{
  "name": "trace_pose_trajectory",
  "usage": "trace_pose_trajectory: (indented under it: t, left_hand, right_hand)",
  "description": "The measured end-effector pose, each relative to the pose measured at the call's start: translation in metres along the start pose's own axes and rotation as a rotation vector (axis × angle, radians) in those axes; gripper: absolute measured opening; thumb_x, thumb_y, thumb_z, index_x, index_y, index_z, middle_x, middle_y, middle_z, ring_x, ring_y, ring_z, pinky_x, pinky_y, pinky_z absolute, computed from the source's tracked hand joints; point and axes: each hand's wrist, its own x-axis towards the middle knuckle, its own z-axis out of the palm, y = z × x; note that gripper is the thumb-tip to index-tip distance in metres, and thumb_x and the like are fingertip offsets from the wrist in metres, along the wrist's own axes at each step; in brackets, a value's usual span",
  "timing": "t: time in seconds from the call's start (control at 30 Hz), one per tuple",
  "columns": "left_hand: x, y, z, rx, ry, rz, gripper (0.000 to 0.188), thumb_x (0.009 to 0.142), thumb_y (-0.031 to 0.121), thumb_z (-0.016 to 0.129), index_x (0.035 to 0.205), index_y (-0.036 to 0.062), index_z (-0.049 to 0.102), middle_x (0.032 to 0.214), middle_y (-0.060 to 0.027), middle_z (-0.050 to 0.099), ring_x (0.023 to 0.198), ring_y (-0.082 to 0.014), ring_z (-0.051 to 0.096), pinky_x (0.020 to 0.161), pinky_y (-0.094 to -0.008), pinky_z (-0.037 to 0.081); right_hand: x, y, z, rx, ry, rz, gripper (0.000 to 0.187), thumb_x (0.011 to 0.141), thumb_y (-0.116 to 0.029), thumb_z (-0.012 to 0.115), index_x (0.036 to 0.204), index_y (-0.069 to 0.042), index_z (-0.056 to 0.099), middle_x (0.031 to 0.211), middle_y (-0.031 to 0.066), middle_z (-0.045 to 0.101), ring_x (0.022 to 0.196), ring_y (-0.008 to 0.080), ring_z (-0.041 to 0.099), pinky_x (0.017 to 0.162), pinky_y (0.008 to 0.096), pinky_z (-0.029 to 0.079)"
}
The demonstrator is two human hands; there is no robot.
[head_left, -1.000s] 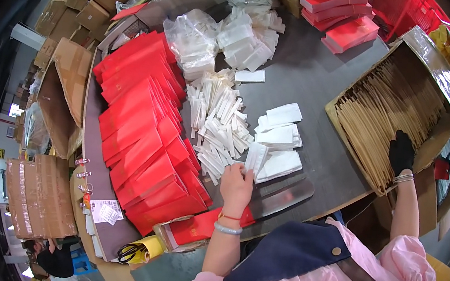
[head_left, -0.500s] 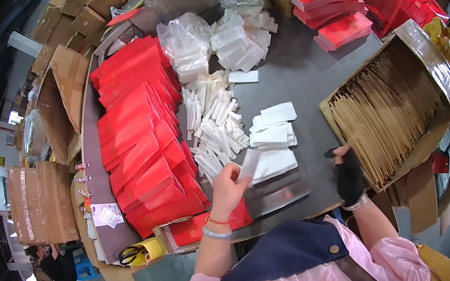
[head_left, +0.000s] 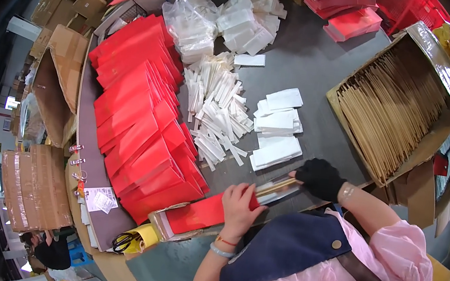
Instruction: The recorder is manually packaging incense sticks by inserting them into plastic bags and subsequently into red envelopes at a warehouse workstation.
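Observation:
My left hand (head_left: 239,208) closes over the end of a red paper sleeve (head_left: 198,215) that lies along the front edge of the table. In a black fingerless glove, my right hand (head_left: 321,179) grips the right end of a few thin tan sticks (head_left: 275,187), which look like chopsticks. Their left end reaches the sleeve's mouth beside my left fingers. Clear plastic (head_left: 288,193) shows under the sticks. Folded white napkins (head_left: 277,150) lie in small stacks just beyond my hands. A heap of narrow white paper strips (head_left: 216,97) lies to their left.
Overlapping red sleeves (head_left: 137,117) cover the table's left side. At right, an open carton (head_left: 442,43) holds many tan sticks. Clear bags (head_left: 192,22) of white packets and red stacks (head_left: 354,24) stand farther back. A yellow holder (head_left: 149,235) hangs at the front edge.
My right hand has come from beside the carton to the front edge with the sticks. My left hand has lowered to the red sleeve; the white strip it held is no longer visible.

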Motion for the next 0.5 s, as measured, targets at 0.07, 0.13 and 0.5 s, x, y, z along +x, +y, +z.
trace_pose_trajectory:
  t: [0.07,0.13,0.5]
  left_hand:
    - [0.014,0.017,-0.006,0.006,-0.012,-0.010,0.075,0.058,0.026,0.086,0.125,0.0066,0.057,0.120,-0.0110,0.054,0.115,-0.0342,0.045,0.098,-0.0466,0.037]
    - [0.008,0.008,-0.004,0.017,-0.018,0.010,0.075,0.060,0.025,0.086,0.126,0.0067,0.056,0.120,-0.0110,0.054,0.114,-0.0342,0.046,0.097,-0.0460,0.038]
    - [0.031,0.018,-0.028,0.154,-0.389,0.237,0.045,0.067,0.014,0.071,0.111,0.0144,0.062,0.107,-0.0138,0.055,0.099,-0.0335,0.052,0.082,-0.0444,0.046]
  right_hand:
    - [0.001,0.007,0.010,0.003,0.054,0.016,0.011,0.080,-0.021,0.065,0.089,-0.015,0.068,0.079,0.0103,0.061,0.080,0.0307,0.060,0.068,0.0421,0.049]
    - [-0.009,0.017,0.009,0.038,0.119,0.194,0.009,0.077,-0.018,0.068,0.081,-0.010,0.066,0.084,0.0123,0.061,0.084,0.0320,0.060,0.075,0.0433,0.050]
    - [0.027,-0.045,0.001,-0.102,-0.048,-0.038,0.062,0.057,-0.054,0.079,0.102,-0.014,0.063,0.101,0.0091,0.059,0.097,0.0293,0.056,0.087,0.0440,0.040]
